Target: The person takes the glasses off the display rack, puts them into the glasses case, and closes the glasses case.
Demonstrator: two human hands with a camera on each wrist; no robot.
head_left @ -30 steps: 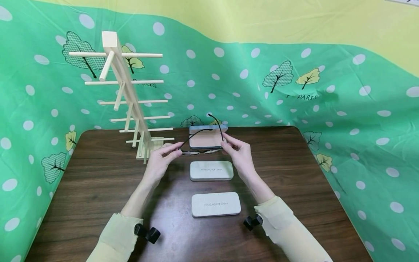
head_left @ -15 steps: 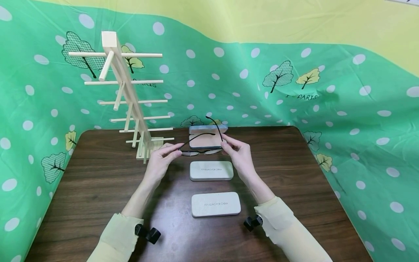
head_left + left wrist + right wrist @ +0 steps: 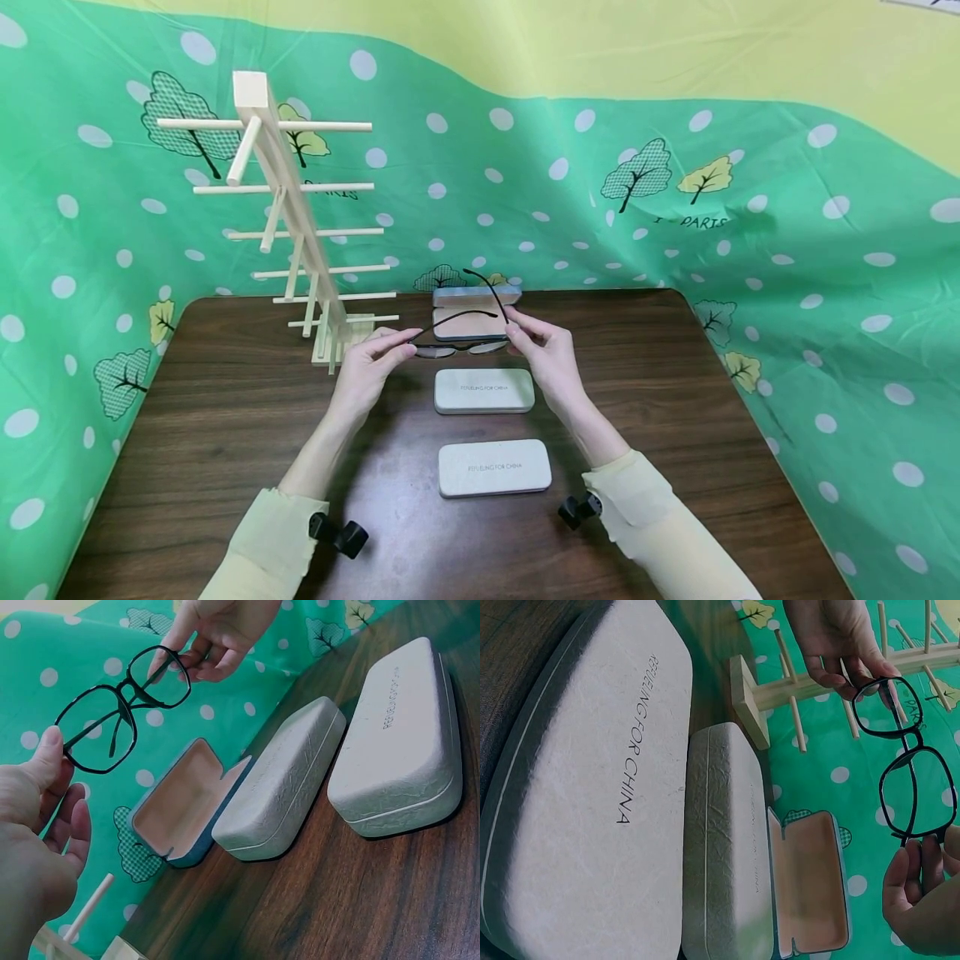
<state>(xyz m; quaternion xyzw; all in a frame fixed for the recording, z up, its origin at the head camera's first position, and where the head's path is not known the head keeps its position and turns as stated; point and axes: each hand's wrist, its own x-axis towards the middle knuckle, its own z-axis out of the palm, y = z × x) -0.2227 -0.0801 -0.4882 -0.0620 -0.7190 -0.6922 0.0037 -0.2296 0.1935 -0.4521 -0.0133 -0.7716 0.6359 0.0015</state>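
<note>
A pair of black-framed glasses [image 3: 462,346] is held up in front of the open case, lenses toward me and temples pointing away. My left hand [image 3: 367,367] pinches the frame's left end between thumb and fingers. At the other end, my right hand [image 3: 551,354] grips the corner near the hinge. In the left wrist view the glasses [image 3: 123,687] show both rims, with the temples crossing behind them. Behind and below lies an open glasses case [image 3: 452,296], blue outside and pinkish inside; the right wrist view shows its interior [image 3: 810,877] bare.
Two closed whitish glasses cases, a farther one [image 3: 484,403] and a nearer one [image 3: 495,480], lie in line on the dark wood table [image 3: 675,467]. A tall wooden peg stand [image 3: 300,217] rises at the left. A green dotted cloth [image 3: 555,200] hangs behind.
Both temples of the glasses have swung lower and further inward, the right one's tip shifting left and the left one's tip dropping to the right. Both hands have hardly moved.
</note>
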